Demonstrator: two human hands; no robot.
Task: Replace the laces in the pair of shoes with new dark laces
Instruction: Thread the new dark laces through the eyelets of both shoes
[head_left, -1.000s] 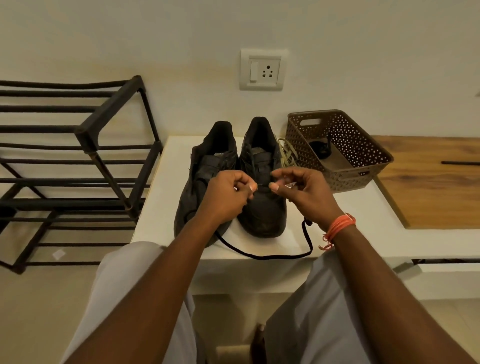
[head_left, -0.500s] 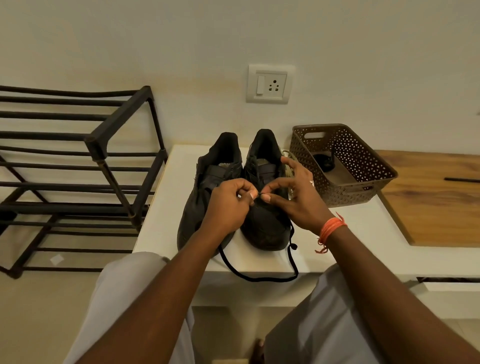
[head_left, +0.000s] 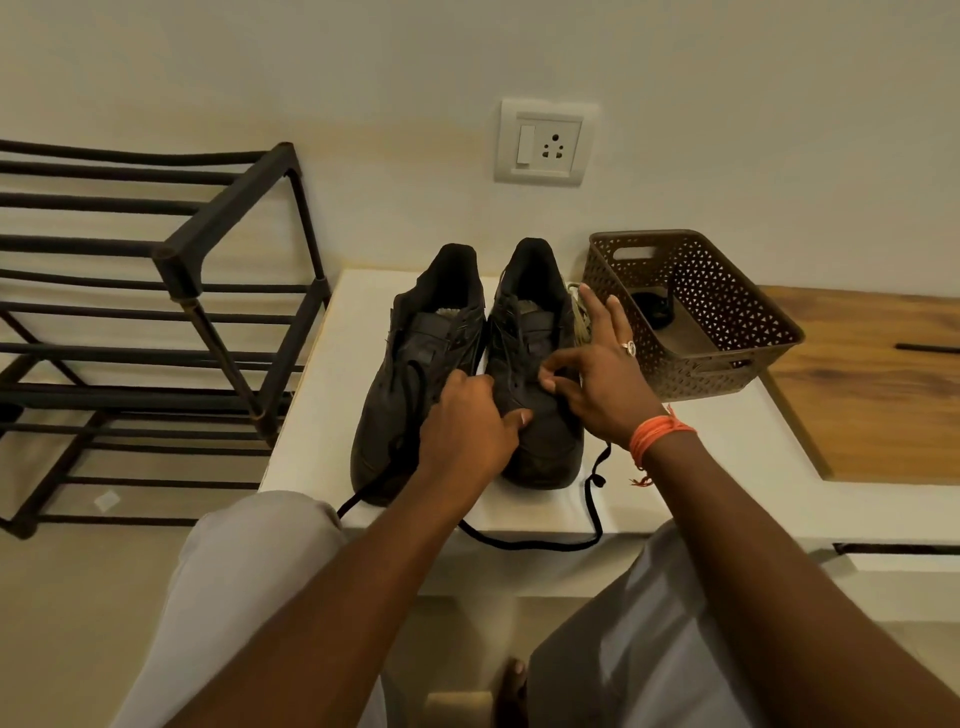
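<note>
Shoes (head_left: 467, 364) sit side by side at the centre of the frame on a white ledge (head_left: 727, 467), toes toward the viewer, heels toward the wall. The left hand (head_left: 467, 431) rests on the toe of the right-hand shoe, its fingers curled and pressed together, thumb tip showing; whether it pinches anything I cannot tell, but it likely steadies the shoe while the other hand works. The right hand (head_left: 597, 374) hovers over the same shoe's eyelets, thumb and forefinger brought together in a pinch, seemingly on the end of the dark lace (head_left: 535, 543), while the other fingers fan out toward the upper right. That lace hangs in a loose loop over the ledge's front edge, its slack left free for threading. Another dark lace lies slack across the left-hand shoe. Pale old laces (head_left: 582, 312) lie bunched between the right shoe and a brown perforated basket (head_left: 727, 374) (probably set aside there, out of the way). Judging by this, threading is at the lower eyelets.
</note>
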